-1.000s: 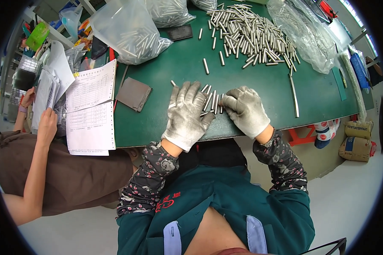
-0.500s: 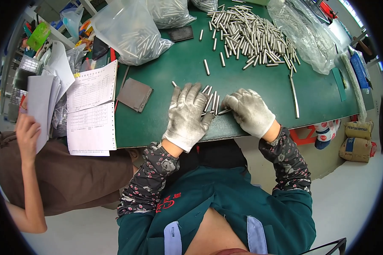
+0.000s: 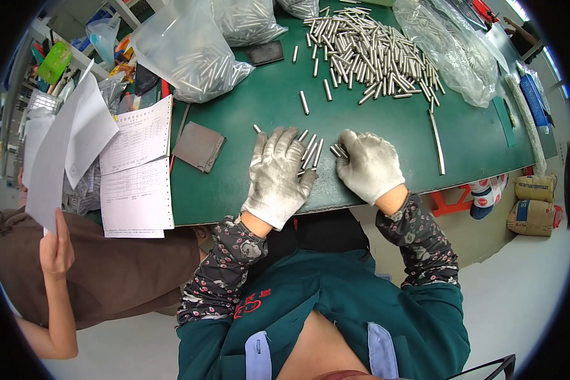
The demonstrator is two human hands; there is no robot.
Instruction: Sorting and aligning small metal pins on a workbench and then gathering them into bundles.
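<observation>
My left hand, in a greyish-white glove, lies flat on the green table with its fingers stretched out. Several short steel pins rest beside its fingers and thumb; whether more lie beneath the palm is hidden. One more pin sticks out by the left fingertips. Across a small gap, my gloved right hand is closed, fingers curled in. At least two steel pins poke out from its grip on the left side.
A large heap of steel pins covers the far table, near clear bags of pins. Stray pins lie nearer. Left are a grey block and printed sheets; right, a thin metal strip. A person's hand holds papers at left.
My right hand has drawn slightly away from the pins by my left hand, with pins now showing in its curled fingers. At left, the other person's papers have shifted and swung open.
</observation>
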